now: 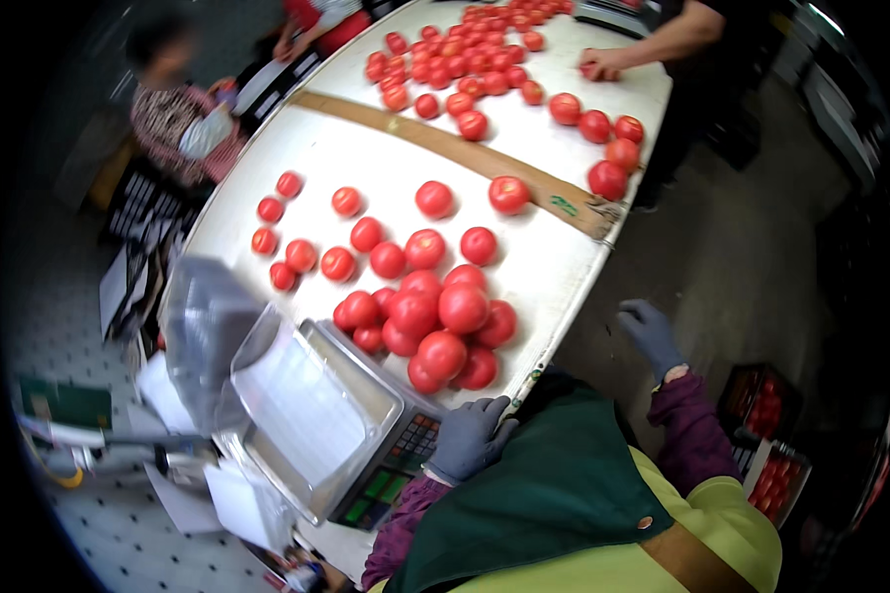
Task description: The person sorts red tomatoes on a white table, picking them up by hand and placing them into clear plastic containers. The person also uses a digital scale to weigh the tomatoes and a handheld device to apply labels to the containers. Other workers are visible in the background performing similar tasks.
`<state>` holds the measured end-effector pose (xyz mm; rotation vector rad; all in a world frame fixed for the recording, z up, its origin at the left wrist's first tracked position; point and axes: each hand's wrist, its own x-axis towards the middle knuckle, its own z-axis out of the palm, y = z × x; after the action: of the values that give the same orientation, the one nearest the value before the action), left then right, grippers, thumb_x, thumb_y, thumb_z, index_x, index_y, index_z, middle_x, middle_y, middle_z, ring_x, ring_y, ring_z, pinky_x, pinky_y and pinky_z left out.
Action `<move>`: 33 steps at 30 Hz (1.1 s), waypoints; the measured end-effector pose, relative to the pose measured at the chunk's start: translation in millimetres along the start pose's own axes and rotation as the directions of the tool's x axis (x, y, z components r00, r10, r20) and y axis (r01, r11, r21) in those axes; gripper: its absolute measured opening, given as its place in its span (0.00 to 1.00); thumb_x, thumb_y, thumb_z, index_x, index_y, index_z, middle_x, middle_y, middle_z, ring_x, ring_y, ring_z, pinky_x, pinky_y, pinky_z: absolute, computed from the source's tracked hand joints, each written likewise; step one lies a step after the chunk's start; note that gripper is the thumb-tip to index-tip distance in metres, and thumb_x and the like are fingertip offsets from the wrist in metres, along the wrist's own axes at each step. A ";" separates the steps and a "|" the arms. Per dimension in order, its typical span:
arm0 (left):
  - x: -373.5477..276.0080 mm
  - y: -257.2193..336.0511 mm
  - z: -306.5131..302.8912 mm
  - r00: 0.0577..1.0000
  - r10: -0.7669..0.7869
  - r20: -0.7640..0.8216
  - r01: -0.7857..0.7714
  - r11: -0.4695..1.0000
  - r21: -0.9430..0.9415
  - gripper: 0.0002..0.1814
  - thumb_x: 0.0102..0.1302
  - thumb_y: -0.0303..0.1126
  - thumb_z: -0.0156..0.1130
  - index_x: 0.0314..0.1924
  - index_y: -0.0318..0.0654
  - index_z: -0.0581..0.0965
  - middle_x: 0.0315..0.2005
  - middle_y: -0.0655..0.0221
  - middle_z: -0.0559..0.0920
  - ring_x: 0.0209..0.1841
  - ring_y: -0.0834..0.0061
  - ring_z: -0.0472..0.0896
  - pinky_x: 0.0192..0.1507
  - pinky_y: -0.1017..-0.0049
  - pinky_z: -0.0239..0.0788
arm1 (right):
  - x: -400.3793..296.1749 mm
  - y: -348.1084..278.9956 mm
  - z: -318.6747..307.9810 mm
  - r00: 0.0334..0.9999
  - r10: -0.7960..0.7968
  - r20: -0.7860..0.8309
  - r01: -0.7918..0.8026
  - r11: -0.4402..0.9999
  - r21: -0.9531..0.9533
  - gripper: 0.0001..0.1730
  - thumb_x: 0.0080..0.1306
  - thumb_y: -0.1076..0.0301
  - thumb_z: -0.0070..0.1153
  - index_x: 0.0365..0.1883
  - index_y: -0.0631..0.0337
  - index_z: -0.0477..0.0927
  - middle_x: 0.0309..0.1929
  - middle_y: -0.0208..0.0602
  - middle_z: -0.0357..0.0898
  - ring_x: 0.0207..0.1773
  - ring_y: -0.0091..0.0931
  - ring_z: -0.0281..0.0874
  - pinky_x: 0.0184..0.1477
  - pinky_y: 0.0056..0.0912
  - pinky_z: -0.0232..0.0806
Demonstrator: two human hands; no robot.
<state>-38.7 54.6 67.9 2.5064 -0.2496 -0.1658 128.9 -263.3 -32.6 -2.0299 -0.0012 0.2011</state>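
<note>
My left hand (469, 439), in a grey glove, rests at the near edge of the white table (541, 300), right beside the keypad of a weighing scale (423, 430). A clear plastic tray (304, 408) with white sheet material in it sits on top of the scale. Just beyond that hand lies a heap of red tomatoes (442, 356), some piled on others. My right hand (651, 335), gloved the same way, hangs in the air off the table's right side, over the floor. Nothing shows in it, and its fingers are slightly apart.
A wooden strip (445, 152) crosses the table, with more tomatoes (460, 55) beyond it. A co-worker's hand (601, 64) holds a tomato at the far right. Another person (185, 126) is at the left. Crates of tomatoes (775, 482) stand on the floor at right.
</note>
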 end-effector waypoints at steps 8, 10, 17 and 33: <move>-57.2 -5.0 8.0 0.934 -0.308 -0.179 0.294 0.951 -0.098 0.19 0.63 0.43 0.60 0.49 0.39 0.76 0.36 0.58 0.80 0.36 0.55 0.79 0.37 0.59 0.69 | 60.4 -116.5 73.5 0.879 -0.270 0.393 0.386 0.887 -0.254 0.21 0.61 0.57 0.59 0.47 0.65 0.78 0.41 0.46 0.81 0.41 0.39 0.81 0.46 0.36 0.71; -65.0 -6.3 15.3 0.902 -0.331 -0.277 0.305 0.943 -0.135 0.19 0.62 0.42 0.60 0.48 0.39 0.76 0.35 0.58 0.80 0.37 0.55 0.79 0.38 0.60 0.69 | 70.0 -121.9 91.4 0.840 -0.285 0.462 0.434 0.864 -0.256 0.21 0.62 0.57 0.58 0.46 0.63 0.78 0.43 0.46 0.80 0.43 0.41 0.79 0.47 0.39 0.71; -36.7 2.0 20.0 0.756 -0.514 -0.405 0.444 0.857 -0.260 0.18 0.61 0.38 0.62 0.48 0.36 0.76 0.36 0.55 0.80 0.38 0.53 0.78 0.39 0.59 0.69 | 116.7 -165.6 134.9 0.629 -0.528 0.570 0.706 0.695 -0.136 0.21 0.62 0.56 0.58 0.49 0.60 0.76 0.42 0.45 0.79 0.45 0.42 0.77 0.48 0.41 0.70; 65.8 -5.9 7.4 0.489 -0.672 -0.557 0.757 0.644 -0.112 0.42 0.52 0.43 0.71 0.64 0.36 0.64 0.59 0.49 0.67 0.59 0.49 0.67 0.59 0.58 0.61 | 112.2 -166.1 115.2 0.332 -0.539 0.774 0.655 0.722 0.222 0.38 0.50 0.56 0.69 0.59 0.53 0.69 0.58 0.47 0.65 0.60 0.45 0.64 0.60 0.45 0.63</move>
<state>25.0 40.9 54.4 2.5060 1.1081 0.2794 237.6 -76.0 48.5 -1.7346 -1.3919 0.6441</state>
